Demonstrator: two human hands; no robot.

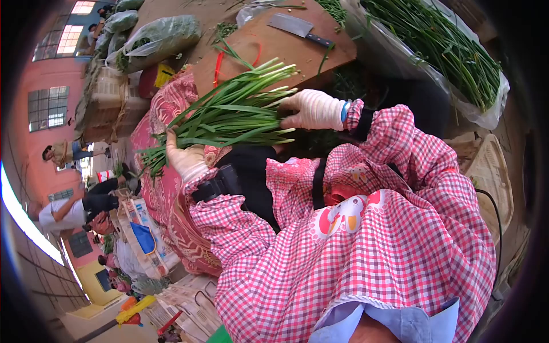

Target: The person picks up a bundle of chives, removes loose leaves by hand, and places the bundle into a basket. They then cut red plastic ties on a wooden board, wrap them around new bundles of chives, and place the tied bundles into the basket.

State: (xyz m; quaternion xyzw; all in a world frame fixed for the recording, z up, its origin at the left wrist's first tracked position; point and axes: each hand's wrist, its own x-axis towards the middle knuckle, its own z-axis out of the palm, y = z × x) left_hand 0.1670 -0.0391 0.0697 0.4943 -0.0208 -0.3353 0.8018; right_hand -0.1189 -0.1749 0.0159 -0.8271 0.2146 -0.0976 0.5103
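A bunch of garlic chives (229,117) lies across in front of me, pale stem ends to the right and green leaves to the left. My left hand (187,160), in a whitish fingerless glove, is closed around the leafy end, thumb on top. At the stem end, my right hand (317,110), gloved the same way, grips the bunch with its fingers partly hidden behind the stems. Just beyond the bunch, red ties (218,68) lie at a brown board (337,54). A cleaver (291,24) with a dark handle rests on that board.
More long green chives (440,51) fill a plastic-lined container at the upper right. Bagged greens (166,40) stand at the upper left beside a crate (106,103). A patterned red cloth (171,223) hangs at my left. Other people (63,214) are farther off.
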